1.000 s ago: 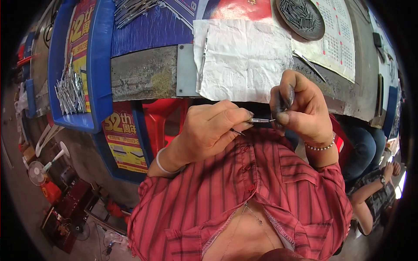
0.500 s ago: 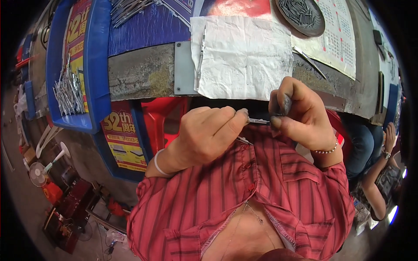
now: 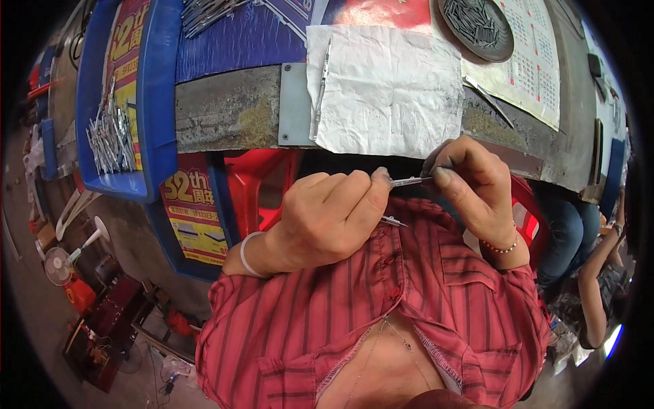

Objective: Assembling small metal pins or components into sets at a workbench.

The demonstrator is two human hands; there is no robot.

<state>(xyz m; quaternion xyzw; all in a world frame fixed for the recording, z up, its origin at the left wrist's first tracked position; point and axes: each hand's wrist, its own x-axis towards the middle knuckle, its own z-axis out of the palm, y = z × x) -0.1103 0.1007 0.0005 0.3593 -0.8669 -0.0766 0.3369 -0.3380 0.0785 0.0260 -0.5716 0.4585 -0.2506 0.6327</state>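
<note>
My left hand (image 3: 327, 218) is closed round a slender silver metal rod (image 3: 409, 182), gripped between thumb and forefinger. A pointed metal end (image 3: 394, 221) also sticks out beneath that hand; whether it belongs to a second rod is hidden. Thumb and forefinger of my right hand (image 3: 480, 187) pinch the rod's thin right end, and those fingertips are darkened with grime. Both hands are held in front of my chest, just short of the table edge. Beyond them a white cloth (image 3: 388, 88) lies on the table, with a similar silver rod (image 3: 322, 88) along its left side.
A dark round dish (image 3: 505, 56) of small dark metal pieces stands at the far right. Near it lie tweezers (image 3: 490, 102). At left, a blue bin (image 3: 158, 102) holds several silver rods (image 3: 112, 143); more rods (image 3: 211, 13) lie behind. Someone's arm (image 3: 593, 300) shows at right.
My right thumb has lifted and its fingers have shifted on the rod's end, where a thinner tip now shows. The pointed end below my left hand has moved slightly right.
</note>
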